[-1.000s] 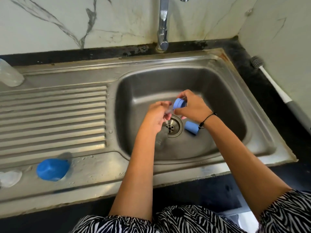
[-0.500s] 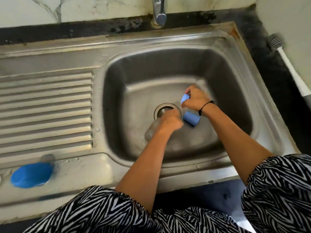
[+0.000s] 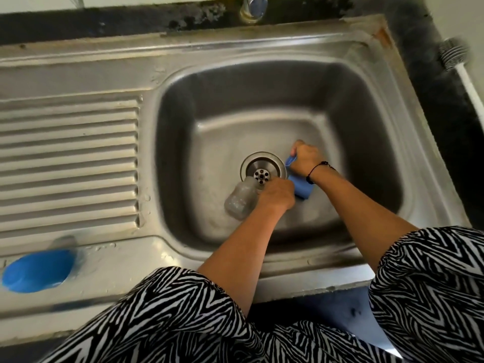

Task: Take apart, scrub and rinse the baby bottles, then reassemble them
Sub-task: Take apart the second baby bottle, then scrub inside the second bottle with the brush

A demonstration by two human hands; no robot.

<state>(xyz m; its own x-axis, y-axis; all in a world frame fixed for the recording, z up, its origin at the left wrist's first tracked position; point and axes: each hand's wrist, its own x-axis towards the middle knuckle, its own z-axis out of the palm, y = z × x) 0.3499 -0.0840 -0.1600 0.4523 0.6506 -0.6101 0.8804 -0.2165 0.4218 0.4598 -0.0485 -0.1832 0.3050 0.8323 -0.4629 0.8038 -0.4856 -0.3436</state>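
Fingers of the left hand (image 3: 277,193) are curled at the neck of a clear bottle (image 3: 241,199) lying on the sink (image 3: 366,142) floor beside the drain (image 3: 263,170), while a blue ring (image 3: 290,161) is gripped by the right hand (image 3: 306,158) above a blue cap (image 3: 303,189), and a blue lid (image 3: 36,269) is seen at the sink's near left corner.

Steel sink (image 3: 262,260) set into a dark table (image 3: 442,106). In the basin: clear bottle (image 3: 239,199) lying beside the drain (image 3: 263,169), blue cap (image 3: 302,188) nearby. On the draining side: blue cup (image 3: 36,271). On the table: brush (image 3: 454,55).
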